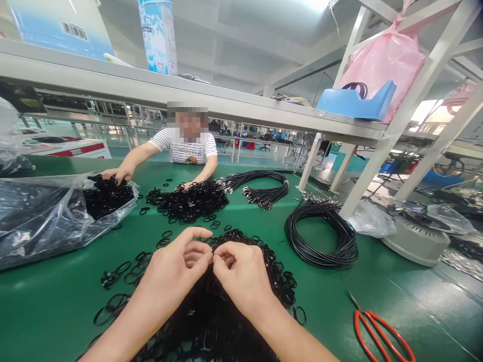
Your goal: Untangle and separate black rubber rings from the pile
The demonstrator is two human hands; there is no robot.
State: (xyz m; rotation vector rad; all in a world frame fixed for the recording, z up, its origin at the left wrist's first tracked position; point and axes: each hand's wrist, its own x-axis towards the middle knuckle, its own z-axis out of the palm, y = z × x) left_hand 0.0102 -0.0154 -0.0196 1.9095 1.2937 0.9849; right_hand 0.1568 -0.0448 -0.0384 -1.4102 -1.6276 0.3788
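Over a large pile of black rubber-like rings [204, 327], my left hand [175, 264] and my right hand [243, 271] meet fingertip to fingertip. The thumb and index finger of each hand are pinched together. Whatever they pinch is too small or hidden to make out. Loose rings lie scattered to the left of my left wrist. Red-handled scissors [379, 329] rest on the green table [41, 306], to the right of my right forearm.
Across the table a person [190, 146] reaches into a clear bag [56, 216] of black rings and a second ring pile [192, 201]. Coiled black cables [320, 251] and a grey round device [415, 239] stand right. A white shelf [226, 103] spans overhead, holding a blue holder [358, 103].
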